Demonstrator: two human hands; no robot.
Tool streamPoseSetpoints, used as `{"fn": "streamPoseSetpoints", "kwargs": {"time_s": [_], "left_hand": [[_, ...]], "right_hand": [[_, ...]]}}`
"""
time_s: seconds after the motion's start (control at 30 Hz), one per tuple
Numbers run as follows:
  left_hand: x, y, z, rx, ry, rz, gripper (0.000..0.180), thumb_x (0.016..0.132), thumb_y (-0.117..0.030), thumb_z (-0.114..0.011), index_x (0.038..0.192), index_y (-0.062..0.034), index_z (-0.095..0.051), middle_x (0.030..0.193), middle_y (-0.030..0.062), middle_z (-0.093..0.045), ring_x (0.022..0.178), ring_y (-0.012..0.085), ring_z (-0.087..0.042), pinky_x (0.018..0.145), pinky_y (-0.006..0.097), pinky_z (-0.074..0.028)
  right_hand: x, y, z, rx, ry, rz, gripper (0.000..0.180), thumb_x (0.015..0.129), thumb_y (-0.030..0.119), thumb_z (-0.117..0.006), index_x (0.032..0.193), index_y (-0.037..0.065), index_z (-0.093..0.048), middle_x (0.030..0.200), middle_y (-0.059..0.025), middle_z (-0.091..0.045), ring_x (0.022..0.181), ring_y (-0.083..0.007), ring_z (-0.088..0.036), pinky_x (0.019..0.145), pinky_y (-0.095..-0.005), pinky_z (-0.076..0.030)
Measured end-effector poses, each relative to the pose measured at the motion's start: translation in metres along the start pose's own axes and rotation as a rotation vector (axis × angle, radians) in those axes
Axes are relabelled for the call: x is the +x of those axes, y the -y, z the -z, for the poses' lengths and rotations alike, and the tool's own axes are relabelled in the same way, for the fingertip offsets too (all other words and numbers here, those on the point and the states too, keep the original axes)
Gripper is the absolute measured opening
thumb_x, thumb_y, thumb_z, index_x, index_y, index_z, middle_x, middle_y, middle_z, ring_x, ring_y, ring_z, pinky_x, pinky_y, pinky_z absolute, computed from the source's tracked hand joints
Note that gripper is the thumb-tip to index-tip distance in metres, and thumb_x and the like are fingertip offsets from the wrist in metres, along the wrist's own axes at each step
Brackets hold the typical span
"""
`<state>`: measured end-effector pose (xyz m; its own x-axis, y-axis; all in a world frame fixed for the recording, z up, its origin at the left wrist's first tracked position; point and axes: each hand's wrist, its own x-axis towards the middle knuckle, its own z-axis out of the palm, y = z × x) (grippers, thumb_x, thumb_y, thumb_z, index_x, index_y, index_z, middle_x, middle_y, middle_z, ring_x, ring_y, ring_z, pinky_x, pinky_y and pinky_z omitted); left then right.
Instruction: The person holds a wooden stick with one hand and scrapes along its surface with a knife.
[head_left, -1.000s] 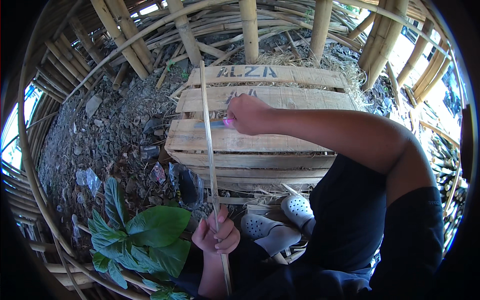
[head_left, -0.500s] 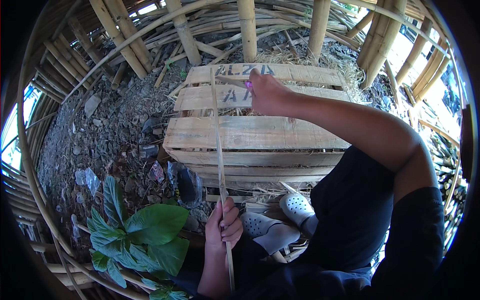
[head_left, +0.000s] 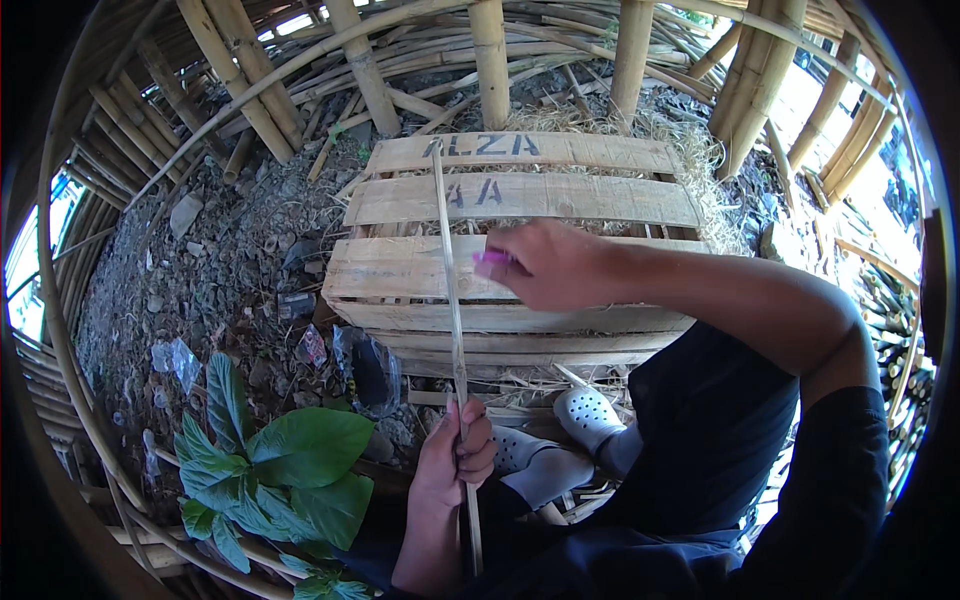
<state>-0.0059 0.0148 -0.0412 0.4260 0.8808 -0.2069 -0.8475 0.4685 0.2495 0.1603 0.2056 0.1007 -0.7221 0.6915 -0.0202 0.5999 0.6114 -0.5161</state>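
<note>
Gripping the thin bamboo strip [head_left: 455,330] near its lower end, your left hand [head_left: 455,462] was curled tight round it just above your white clogs [head_left: 560,450], and it had hardly shifted over the last second; the strip stood nearly upright from that fist and ran up across the wooden crate [head_left: 520,250] to end near the top slat. Just to the left of that hand, the broad-leaved green plant [head_left: 280,470] sat on the stony ground [head_left: 200,280]. Farther out, your right hand [head_left: 545,265] was what had moved: half a second before it had been high on the strip, up by the crate's upper slats, and a second before it had been lower, about the crate's middle. Now it had come back down and off to the right of the strip, apart from it, fingers closed on a small pink tool [head_left: 492,258] whose tip pointed toward the strip. From that up-and-down travel, you appeared to be working the tool along the strip's length and had finished a pass, with the hand drawn back. Beyond the crate, the bamboo poles [head_left: 490,60] stood in a fence-like ring.
</note>
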Motion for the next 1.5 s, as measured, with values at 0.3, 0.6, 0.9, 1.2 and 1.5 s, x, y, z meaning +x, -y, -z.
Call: {"fn": "streamPoseSetpoints", "kwargs": {"time_s": [0.3,0.6,0.9,1.2,1.5], "left_hand": [[-0.002,0.011,-0.018,-0.500,0.177,0.158,0.025,0.104,-0.033,-0.031,0.093,-0.0126,-0.040,0.062,-0.0039,-0.030,0.046,0.0048,-0.026,0.036,0.018,-0.021],[-0.007,0.017,-0.027,-0.495,0.076,0.139,0.024,0.103,-0.032,-0.034,0.093,-0.0119,-0.042,0.064,-0.0052,-0.031,0.047,0.0038,-0.025,0.037,0.018,-0.021],[-0.005,0.017,-0.020,-0.634,0.113,0.177,0.024,0.103,-0.031,-0.033,0.092,-0.0113,-0.043,0.061,-0.0060,-0.027,0.042,0.0030,-0.019,0.034,0.019,-0.014],[-0.005,0.018,-0.014,-0.639,0.148,0.236,0.025,0.103,-0.032,-0.033,0.091,-0.0127,-0.043,0.061,-0.0065,-0.025,0.041,0.0029,-0.016,0.033,0.019,-0.013],[-0.007,0.013,-0.018,-0.510,0.094,0.201,0.024,0.103,-0.035,-0.034,0.091,-0.0153,-0.041,0.062,-0.0072,-0.024,0.042,0.0017,-0.014,0.033,0.018,-0.012]], "right_hand": [[-0.042,0.008,-0.031,-0.214,0.211,0.103,0.047,0.098,0.036,-0.041,0.074,0.000,-0.061,0.063,-0.0176,-0.062,0.060,-0.0351,-0.062,0.063,-0.0455,-0.050],[-0.046,0.009,-0.038,-0.289,0.081,0.143,0.055,0.098,0.038,-0.039,0.061,0.004,-0.060,0.057,-0.0136,-0.060,0.055,-0.0313,-0.062,0.056,-0.0419,-0.050],[-0.029,0.008,-0.050,-0.425,0.066,0.104,0.053,0.096,0.030,-0.038,0.051,0.007,-0.054,0.046,-0.0114,-0.053,0.043,-0.0329,-0.054,0.048,-0.0435,-0.050],[0.003,-0.002,-0.032,-0.446,0.125,-0.170,0.051,0.097,0.033,-0.032,0.067,0.003,-0.061,0.064,-0.0165,-0.062,0.061,-0.0342,-0.063,0.067,-0.0465,-0.053],[-0.001,0.011,-0.043,-0.484,0.196,0.040,0.039,0.091,0.030,-0.042,0.068,0.005,-0.062,0.061,-0.0140,-0.062,0.058,-0.0316,-0.063,0.059,-0.0433,-0.052]]}}
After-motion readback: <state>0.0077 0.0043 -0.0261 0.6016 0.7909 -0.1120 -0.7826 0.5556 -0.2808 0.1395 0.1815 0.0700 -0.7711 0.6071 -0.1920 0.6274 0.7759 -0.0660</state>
